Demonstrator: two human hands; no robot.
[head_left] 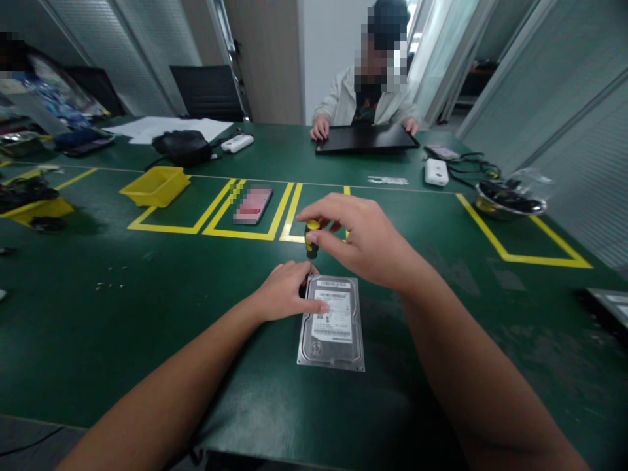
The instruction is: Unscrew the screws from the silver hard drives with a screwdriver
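A silver hard drive (333, 324) with a white label lies flat on the green table (147, 327) in front of me. My right hand (360, 239) pinches the top of a yellow-and-black screwdriver (311, 239) that stands upright over the drive's far left corner. My left hand (287, 294) is closed around the screwdriver's lower shaft, with a finger resting on the drive's left edge. The tip of the tool is hidden by my left hand.
A yellow bin (156, 185) and a red phone (252, 204) sit inside yellow floor-tape boxes beyond. Small screws (110, 282) lie to the left. A metal bowl (510, 199) stands at the right. A person (366, 98) sits opposite at a black laptop (366, 139).
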